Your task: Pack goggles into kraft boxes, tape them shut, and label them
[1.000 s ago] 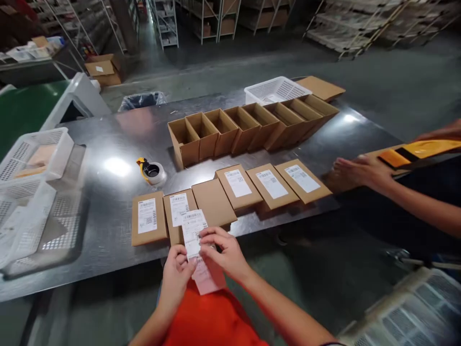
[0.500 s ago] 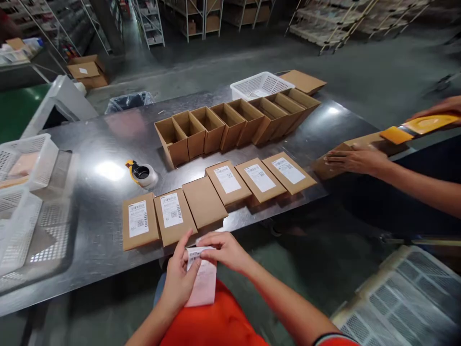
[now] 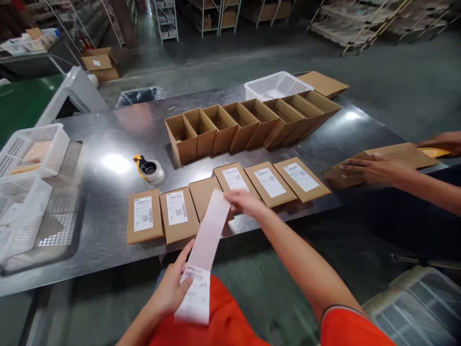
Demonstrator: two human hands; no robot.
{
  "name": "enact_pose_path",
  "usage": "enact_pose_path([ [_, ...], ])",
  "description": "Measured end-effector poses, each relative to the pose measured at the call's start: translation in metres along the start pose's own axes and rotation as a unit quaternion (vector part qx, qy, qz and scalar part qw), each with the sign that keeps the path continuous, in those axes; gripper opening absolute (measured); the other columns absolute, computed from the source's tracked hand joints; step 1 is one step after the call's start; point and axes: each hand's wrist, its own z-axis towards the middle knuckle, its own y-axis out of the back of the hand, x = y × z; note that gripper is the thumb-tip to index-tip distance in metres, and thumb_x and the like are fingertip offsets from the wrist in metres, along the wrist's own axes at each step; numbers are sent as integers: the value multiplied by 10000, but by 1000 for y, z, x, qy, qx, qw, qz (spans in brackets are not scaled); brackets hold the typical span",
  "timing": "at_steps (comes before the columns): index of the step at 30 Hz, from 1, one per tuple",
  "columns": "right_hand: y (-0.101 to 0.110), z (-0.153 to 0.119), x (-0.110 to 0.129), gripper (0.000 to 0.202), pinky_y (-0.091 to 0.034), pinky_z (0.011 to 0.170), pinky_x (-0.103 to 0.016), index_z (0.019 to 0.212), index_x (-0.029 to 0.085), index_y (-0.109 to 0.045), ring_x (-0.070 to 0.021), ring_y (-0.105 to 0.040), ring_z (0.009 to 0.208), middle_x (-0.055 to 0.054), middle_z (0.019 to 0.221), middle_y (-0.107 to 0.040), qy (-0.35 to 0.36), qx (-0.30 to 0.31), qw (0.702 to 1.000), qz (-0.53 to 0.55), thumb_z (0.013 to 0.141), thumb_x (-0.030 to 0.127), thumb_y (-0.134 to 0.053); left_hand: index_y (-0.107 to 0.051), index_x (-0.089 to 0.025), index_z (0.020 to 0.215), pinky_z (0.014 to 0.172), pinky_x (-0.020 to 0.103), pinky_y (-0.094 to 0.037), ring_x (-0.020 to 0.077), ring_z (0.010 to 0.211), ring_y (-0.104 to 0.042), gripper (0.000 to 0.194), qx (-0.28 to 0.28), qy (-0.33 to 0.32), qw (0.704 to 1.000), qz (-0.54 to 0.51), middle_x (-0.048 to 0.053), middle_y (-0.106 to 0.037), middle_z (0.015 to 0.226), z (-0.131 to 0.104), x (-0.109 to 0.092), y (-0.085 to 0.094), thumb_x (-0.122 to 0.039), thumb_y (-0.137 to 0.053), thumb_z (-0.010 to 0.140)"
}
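My left hand is closed on a strip of shipping labels, thumb over a printed label at the lower part. Pinching the strip's far end, my right hand holds it stretched over the front row of cartons. Under that end is a closed carton without a label, partly covered. To its left lie two labelled cartons, and to its right three labelled cartons. The printed label faces up; the strip beyond it looks blank and pinkish.
Behind stands a row of several open cartons. A tape dispenser rests on the metal table. White baskets are at left, another at the back. At right, a co-worker's hands touch a carton.
My right hand has moved forward and right, pulling the strip out long from my left hand. The co-worker's yellow tool has drawn back to the right along the carton.
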Motion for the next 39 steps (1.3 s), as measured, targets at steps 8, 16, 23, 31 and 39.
enact_pose_path([
  [8,8,25,-9,279,-441,1038,-441,991,230,-717,-228,-602,1130,-82,1152,-684,361,-70,888,-277,912,417,-525,-745,-215,895,904,378,-487,242,1012,-649,327,101,-93,953,271,89,-716,1091,45,26,-23,-54,-512,732],
  [16,-5,7,-99,332,-330,1071,-571,1188,198,-645,-312,-457,1296,-117,1323,-594,346,76,723,-592,939,324,-465,-749,-170,745,1176,564,-119,302,1427,-254,185,120,-221,858,447,100,-264,1554,98,36,-43,-182,-580,817],
  [23,-42,91,-61,683,-158,1153,-516,1450,33,-340,-326,-202,1437,-206,1536,-269,249,-6,706,-663,930,464,-439,-763,-167,787,1174,561,-146,305,1434,-234,190,153,-184,858,455,104,-225,1557,96,28,-36,-171,-576,820],
  [31,-38,29,-106,710,-109,1149,-573,1481,87,-288,-326,-161,1446,-176,1546,-258,312,68,670,-670,925,508,-420,-759,-218,799,1161,550,-192,273,1387,-351,163,139,-164,933,289,84,-441,1467,100,35,-12,-235,-597,802],
  [39,-44,64,-74,758,-39,1125,-640,1479,159,-307,-323,-201,1435,-140,1545,-279,282,54,705,-649,896,639,-378,-714,-162,773,883,489,-521,372,1019,-642,403,-243,118,961,55,93,-737,908,101,80,165,-467,-770,516],
])
